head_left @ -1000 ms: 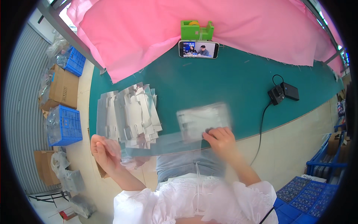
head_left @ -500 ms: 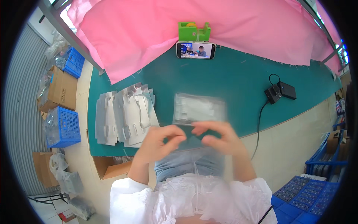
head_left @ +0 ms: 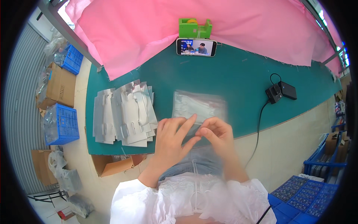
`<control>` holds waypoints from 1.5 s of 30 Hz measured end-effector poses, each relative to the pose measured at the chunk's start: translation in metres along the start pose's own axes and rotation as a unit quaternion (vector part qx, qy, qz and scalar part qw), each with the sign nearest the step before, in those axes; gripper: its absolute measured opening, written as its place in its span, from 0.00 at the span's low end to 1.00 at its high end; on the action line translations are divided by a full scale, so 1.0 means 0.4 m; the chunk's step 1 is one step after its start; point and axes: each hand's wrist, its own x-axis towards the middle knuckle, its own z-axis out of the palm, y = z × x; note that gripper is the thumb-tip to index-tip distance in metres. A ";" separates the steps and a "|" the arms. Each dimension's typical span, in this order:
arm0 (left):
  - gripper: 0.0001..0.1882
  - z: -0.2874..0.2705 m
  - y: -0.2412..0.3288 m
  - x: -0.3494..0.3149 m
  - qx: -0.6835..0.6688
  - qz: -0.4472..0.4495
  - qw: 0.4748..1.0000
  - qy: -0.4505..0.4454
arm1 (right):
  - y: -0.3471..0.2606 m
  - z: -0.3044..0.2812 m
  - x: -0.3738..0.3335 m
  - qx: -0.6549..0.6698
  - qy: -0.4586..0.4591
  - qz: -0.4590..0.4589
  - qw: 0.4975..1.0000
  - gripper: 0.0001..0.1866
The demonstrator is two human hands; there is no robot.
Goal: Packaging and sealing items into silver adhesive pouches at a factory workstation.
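Observation:
A clear plastic bag (head_left: 201, 106) with a pale, flat content lies on the green table in front of me. At its near edge, my left hand (head_left: 169, 140) has its fingers stretched and parted, the thumb reaching toward my right hand. My right hand (head_left: 220, 136) is closed in a pinch, thumb against forefinger, close to the bag's near right corner. Whatever that pinch holds, if anything, is too small to make out. Left of my hands, overlapping stacks of pale flat sheets with cut-outs (head_left: 130, 115) rest on the table.
A phone (head_left: 196, 47) leans against a green tape dispenser (head_left: 194, 28) at the back, before a pink cloth (head_left: 149, 33). A black adapter (head_left: 274, 93) with a cable lies at right. Blue crates (head_left: 62, 123) and cartons (head_left: 61, 86) stand left on the floor.
My hands have come together at the bag's near edge. The left fingers have straightened from a curl, and the right thumb and forefinger have closed into a pinch.

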 end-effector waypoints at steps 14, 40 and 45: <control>0.25 -0.008 0.012 -0.003 -0.037 0.002 0.998 -0.060 | -0.060 -0.018 -0.011 -0.416 -0.044 -0.255 0.872 0.17; 0.12 -0.017 0.022 0.001 -0.133 -0.064 0.981 -0.126 | -0.048 -0.030 -0.010 -0.401 -0.016 -0.249 0.881 0.12; 0.11 0.002 -0.014 -0.024 -0.150 -0.039 0.978 -0.138 | -0.043 -0.033 -0.006 -0.404 -0.026 -0.244 0.881 0.12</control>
